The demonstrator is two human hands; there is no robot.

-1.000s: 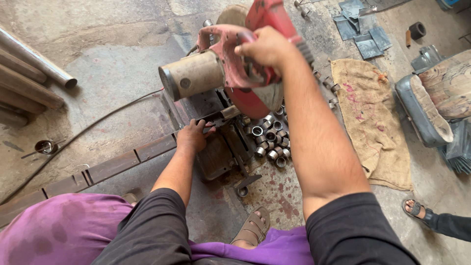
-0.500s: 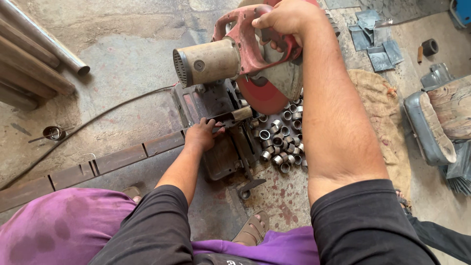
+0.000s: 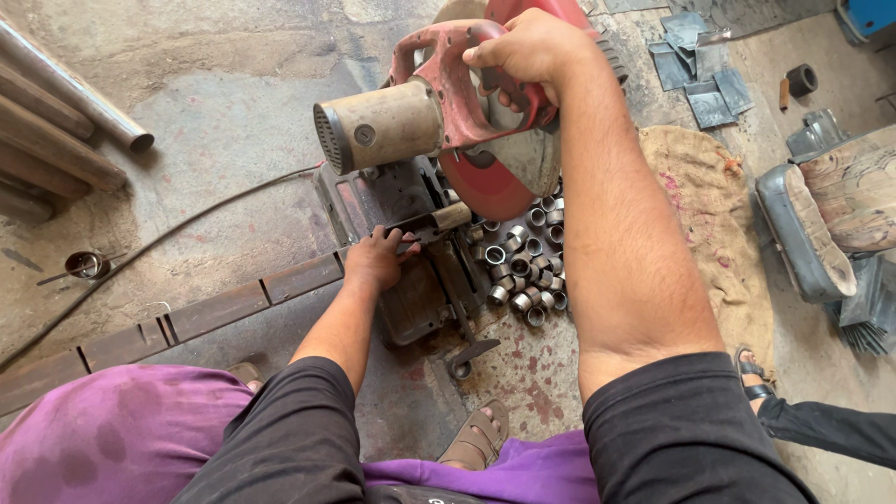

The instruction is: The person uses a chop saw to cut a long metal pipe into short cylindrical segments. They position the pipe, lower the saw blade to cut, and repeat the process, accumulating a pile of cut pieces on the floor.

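A: Where is the tube (image 3: 437,220) now?

B: It lies in the vise of the saw (image 3: 448,112), under the blade. The left hand (image 3: 375,259) is closed around its near end. A second ago this hand was in the same place

A: And the right hand (image 3: 527,47)?

B: It is closed tight on the red handle. The saw head looks higher than before, so one cut is probably finished. The cut rings (image 3: 523,266) lie in a heap just beside the base, on the floor (image 3: 215,112)
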